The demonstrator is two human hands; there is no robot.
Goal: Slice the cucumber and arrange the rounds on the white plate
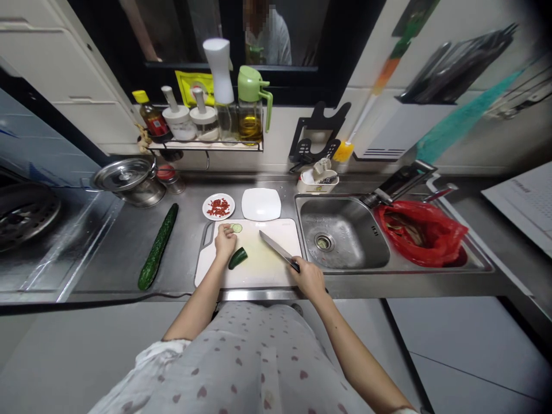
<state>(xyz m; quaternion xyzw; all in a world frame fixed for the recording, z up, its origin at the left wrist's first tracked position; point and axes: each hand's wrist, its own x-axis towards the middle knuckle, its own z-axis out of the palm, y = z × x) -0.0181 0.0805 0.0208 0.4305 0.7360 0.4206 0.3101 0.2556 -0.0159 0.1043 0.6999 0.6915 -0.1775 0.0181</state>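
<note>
At the upper left of the white cutting board [269, 270], my left hand [225, 242] has its fingers curled against a pale green cucumber slice [237, 228]. A short dark green cucumber piece [237, 258] lies on the board just right of that hand. My right hand [309, 278] grips the black handle of a kitchen knife [278, 247] at the board's right side. The blade points up and left, apart from the cucumber. Left of the board, a whole cucumber [158, 247] rests on the steel counter.
Behind the board stand a small plate [207, 214] of chopped red pieces and a white square plate [261, 204]. To the right is a steel sink [345, 230] with a red plastic bag [448, 233] beside it. A lidded pot [142, 187] stands back left, below a condiment rack [207, 146].
</note>
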